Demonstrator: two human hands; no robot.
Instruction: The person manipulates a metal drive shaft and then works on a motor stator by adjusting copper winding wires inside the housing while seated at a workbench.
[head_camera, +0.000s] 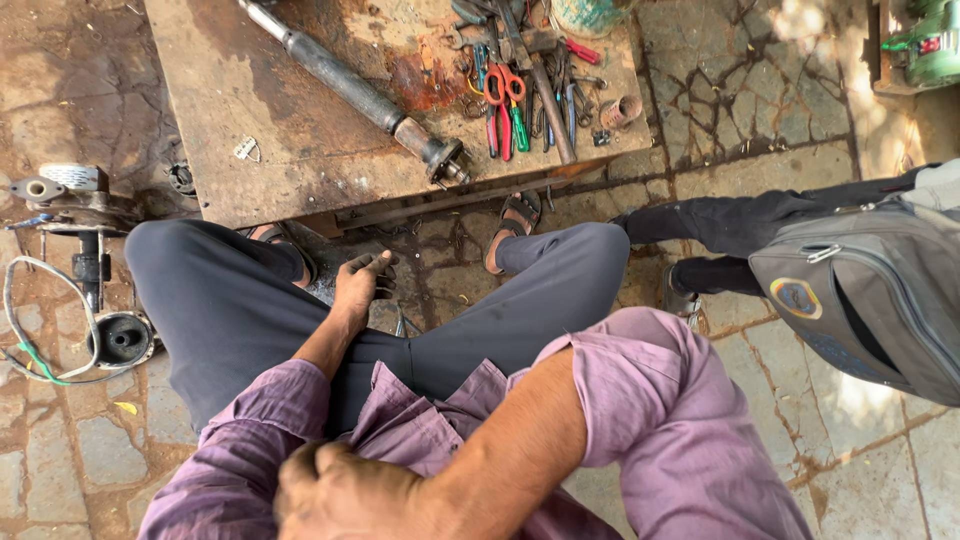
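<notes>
Left hand hangs loose and empty between the knees, lower centre. Right hand, clenched, grips the purple sleeve at bottom. Shock absorber and pliers lie untouched on the counter, upper frame.

Rusty workbench w/ shock absorber, red scissors, pliers; grey backpack at right; strut parts left

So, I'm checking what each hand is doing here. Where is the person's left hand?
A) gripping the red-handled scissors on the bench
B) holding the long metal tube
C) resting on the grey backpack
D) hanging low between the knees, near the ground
D: the left hand hangs between the knees above the paving, holding nothing that can be made out, while the scissors, backpack and metal tube lie untouched.
</notes>
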